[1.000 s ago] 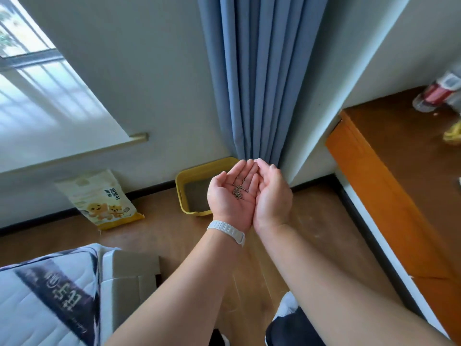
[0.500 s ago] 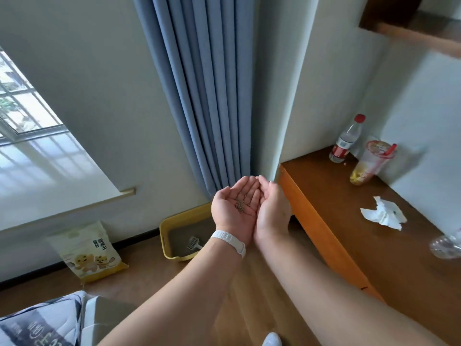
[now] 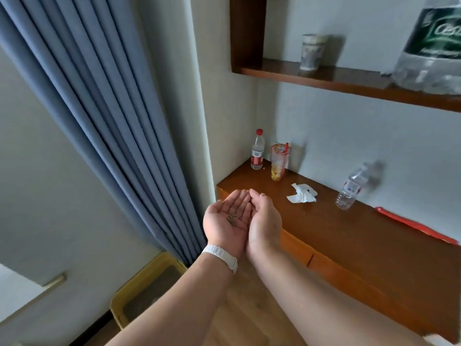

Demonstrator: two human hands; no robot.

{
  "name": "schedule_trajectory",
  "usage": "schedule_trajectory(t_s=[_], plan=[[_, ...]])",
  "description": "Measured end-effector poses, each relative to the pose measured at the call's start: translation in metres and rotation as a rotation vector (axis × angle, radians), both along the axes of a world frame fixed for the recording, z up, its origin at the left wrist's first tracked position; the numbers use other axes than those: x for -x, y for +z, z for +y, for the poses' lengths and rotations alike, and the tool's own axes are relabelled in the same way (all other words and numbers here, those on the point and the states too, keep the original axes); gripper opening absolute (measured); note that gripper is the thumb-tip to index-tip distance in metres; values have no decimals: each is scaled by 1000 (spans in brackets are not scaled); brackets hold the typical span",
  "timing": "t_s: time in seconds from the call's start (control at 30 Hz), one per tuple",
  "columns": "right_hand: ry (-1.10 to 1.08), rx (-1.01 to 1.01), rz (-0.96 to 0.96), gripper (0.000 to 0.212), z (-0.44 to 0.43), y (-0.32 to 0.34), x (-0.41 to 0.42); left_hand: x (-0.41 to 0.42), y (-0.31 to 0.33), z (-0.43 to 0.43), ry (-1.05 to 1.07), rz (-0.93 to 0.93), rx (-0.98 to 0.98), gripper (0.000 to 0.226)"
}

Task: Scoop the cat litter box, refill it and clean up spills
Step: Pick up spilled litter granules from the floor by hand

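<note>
Cupping a small cluster of dark litter grains [image 3: 233, 219] in the hollow of the palm, the left hand [image 3: 224, 222] is lying face-up with its fingers relaxed and nearly straight, gripping nothing. The right hand [image 3: 264, 221] is pressing its edge against the left one, likewise loose and unclenched, and is forming the second wall of the bowl; no grains are showing in it. Both hands are hovering above the near corner of the wooden desk [image 3: 349, 236], well apart from the yellow litter box [image 3: 116, 314], which is sitting on the floor below and to the left, at the foot of the blue curtain [image 3: 112, 121]. The grains are judged to be light, dry, loose and free-rolling: they are offering nothing to take hold of, so the load is being contained rather than gripped. Any tilt of the palm or any gap opening between the two hands is likely to be letting grains run out. The sound handling is keeping the palms level and the hand edges sealed, and tipping only directly over the box, low to the litter surface. A crumpled tissue [image 3: 301, 195] is lying on the desk nearby.
</note>
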State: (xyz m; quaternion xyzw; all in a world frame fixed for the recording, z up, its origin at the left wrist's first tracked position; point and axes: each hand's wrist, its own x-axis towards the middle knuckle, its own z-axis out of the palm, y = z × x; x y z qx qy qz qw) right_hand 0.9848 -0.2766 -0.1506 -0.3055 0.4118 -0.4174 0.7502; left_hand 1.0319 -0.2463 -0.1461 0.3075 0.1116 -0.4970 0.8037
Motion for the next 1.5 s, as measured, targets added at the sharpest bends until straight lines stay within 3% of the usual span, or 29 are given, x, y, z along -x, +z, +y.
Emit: schedule_trajectory(t_s=[0.4,0.73,1.1,1.4,1.5], plan=[[-511,4,-46,30,75,7,84,73,0,47,-430,136,80,46],[-742,-18,-26,28,106,-1,194,184,1,71,-656,142,39,46],[-1028,-14,-158,23,162,5,446,440,3,106,-955,88,-1,46],[-1254,60,-99,35,239,16,656,657,18,172,-1205,134,35,45],[-1371,81,-103,30,261,26,710,713,31,192,-1297,136,58,44]])
